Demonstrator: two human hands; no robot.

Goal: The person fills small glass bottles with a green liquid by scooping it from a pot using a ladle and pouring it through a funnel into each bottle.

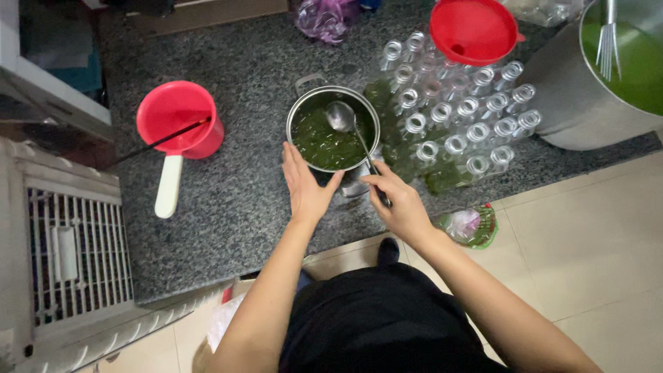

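Right hand [400, 204] grip clenched on ladle [349, 128], left hand [306, 186] released against pot [304, 110] rim.

Bare worktop [242, 207] lies open between the red scoop [178, 124] and the small pot [333, 128], letting a hand pass. Right of the pot, packed bottles [456, 110], a red funnel [474, 30] and the big pot [594, 83] block the way.

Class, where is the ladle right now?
In the head view the ladle rests in the small pot of green liquid, its handle held by the right hand.
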